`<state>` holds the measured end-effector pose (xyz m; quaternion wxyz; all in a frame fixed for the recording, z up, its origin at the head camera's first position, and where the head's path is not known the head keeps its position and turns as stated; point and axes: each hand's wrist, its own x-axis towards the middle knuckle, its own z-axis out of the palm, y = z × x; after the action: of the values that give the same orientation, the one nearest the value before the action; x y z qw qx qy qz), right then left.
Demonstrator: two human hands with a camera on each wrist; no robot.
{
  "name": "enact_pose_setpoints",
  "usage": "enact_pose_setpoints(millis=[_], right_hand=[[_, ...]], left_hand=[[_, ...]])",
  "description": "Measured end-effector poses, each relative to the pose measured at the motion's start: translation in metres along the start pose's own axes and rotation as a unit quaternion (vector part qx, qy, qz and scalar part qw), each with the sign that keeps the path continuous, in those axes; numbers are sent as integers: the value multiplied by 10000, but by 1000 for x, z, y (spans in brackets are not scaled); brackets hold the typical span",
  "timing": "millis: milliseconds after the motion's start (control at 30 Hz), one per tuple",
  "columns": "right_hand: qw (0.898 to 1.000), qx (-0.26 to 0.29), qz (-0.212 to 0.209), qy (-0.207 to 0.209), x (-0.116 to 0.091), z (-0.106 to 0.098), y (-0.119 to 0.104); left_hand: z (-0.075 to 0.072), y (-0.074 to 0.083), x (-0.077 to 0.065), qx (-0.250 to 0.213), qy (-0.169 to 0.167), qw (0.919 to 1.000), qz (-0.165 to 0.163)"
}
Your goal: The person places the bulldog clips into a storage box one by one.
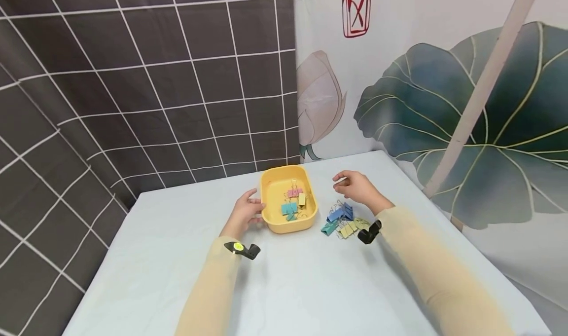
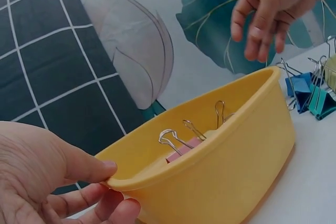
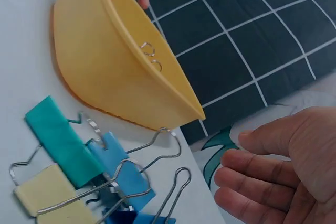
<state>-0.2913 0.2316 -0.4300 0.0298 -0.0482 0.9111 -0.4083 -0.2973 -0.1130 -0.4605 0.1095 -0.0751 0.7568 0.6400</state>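
Note:
A yellow plastic bin (image 1: pixel 290 227) stands on the table, holding a pink binder clip (image 1: pixel 295 193), a yellow one (image 1: pixel 301 200) and teal ones (image 1: pixel 289 208). My left hand (image 1: pixel 244 212) pinches the bin's left rim, thumb on top and fingers beneath, as the left wrist view shows. To the right of the bin lies a pile of blue binder clips (image 1: pixel 340 212), teal ones (image 3: pixel 65 142) and yellow ones (image 1: pixel 347 229). Above and just behind that pile hovers my right hand (image 1: pixel 357 187), fingers loosely bent and holding nothing.
The white-covered table (image 1: pixel 284 286) runs back to a dark gridded cloth (image 1: pixel 213 79) and a hanging with painted lotus leaves (image 1: pixel 488 129). Black wrist-worn devices sit on both sleeves, the right one (image 1: pixel 370 232) close to the clip pile.

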Motion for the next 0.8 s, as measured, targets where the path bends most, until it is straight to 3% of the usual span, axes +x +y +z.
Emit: enact_pose_setpoints(millis=[433,800], right_hand=[[9992,373,-103,48,-18,8,25],[9991,313,-28,-269,-16,11,26]], left_hand=[[-1,-8,3,-315,34,9995,-19],[2,-9,-10,-394,135,9991,-68]])
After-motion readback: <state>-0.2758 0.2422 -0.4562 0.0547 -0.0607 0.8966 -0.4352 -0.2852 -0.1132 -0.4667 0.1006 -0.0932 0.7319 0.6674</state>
